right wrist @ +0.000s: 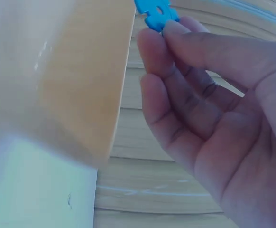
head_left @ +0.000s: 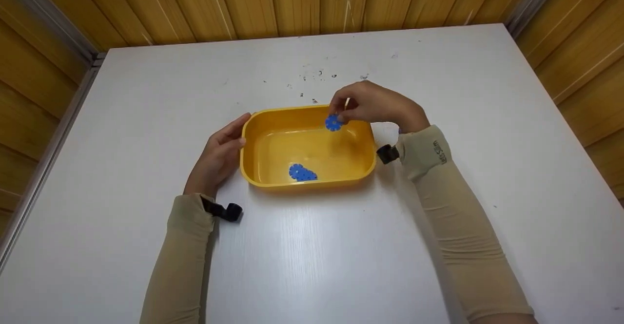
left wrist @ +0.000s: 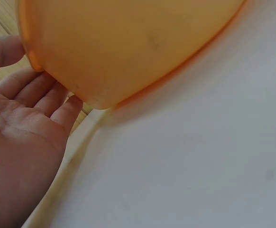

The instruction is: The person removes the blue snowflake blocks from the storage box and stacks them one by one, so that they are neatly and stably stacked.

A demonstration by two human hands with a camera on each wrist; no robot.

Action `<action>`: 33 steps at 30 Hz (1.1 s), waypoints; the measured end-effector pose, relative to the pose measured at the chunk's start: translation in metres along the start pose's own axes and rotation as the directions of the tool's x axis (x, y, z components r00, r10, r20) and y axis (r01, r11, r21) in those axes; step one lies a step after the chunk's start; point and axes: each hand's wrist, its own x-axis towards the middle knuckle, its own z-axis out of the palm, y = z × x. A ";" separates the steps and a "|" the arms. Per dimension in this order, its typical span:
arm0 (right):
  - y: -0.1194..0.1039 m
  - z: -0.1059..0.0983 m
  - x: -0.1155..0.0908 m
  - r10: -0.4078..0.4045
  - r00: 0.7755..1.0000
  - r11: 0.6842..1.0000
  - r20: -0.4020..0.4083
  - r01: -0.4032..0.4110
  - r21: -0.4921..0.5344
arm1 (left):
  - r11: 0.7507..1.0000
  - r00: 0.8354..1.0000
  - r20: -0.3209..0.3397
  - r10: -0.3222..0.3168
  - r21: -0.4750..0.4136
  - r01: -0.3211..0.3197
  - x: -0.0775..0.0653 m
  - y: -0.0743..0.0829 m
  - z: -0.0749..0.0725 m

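A yellow plastic bin (head_left: 292, 141) stands on the white table, seen from above in the head view. My left hand (head_left: 222, 151) grips its left end, with the thumb at the rim and the fingers against the outer wall (left wrist: 128, 52). Over the bin's far right part, my right hand (head_left: 373, 102) pinches a blue notched plastic disc (head_left: 333, 123) between thumb and fingertips. The same blue disc (right wrist: 157, 12) shows partly at the top of the right wrist view. Several more blue discs (head_left: 302, 172) lie together on the bin's floor, near its front wall.
A small bit of a blue thing (head_left: 400, 130) shows beside the right sleeve, mostly hidden by the wrist. Dark specks mark the white table (head_left: 312, 251) behind the bin. Yellow wood-look panels (head_left: 292, 5) rise beyond the table's far edge.
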 end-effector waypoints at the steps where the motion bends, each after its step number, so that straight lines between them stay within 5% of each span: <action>1: 0.001 -0.001 -0.002 0.011 1.000 1.000 -0.007 -0.011 0.003 | 1.000 1.000 -0.003 0.001 0.001 -0.001 0.000 0.000 0.000; 7: 0.011 -0.007 -0.013 0.068 0.997 0.998 -0.047 -0.068 0.014 | 1.000 1.000 -0.006 -0.003 0.013 0.003 -0.001 0.000 0.000; 23: 0.048 -0.016 -0.050 0.080 0.975 0.992 -0.208 -0.057 0.114 | 1.000 1.000 -0.020 -0.005 -0.026 0.004 0.000 -0.002 0.000; 33: 0.071 -0.015 -0.068 0.213 0.953 0.975 -0.214 -0.193 0.111 | 1.000 1.000 -0.016 -0.009 -0.018 0.008 0.001 -0.001 0.001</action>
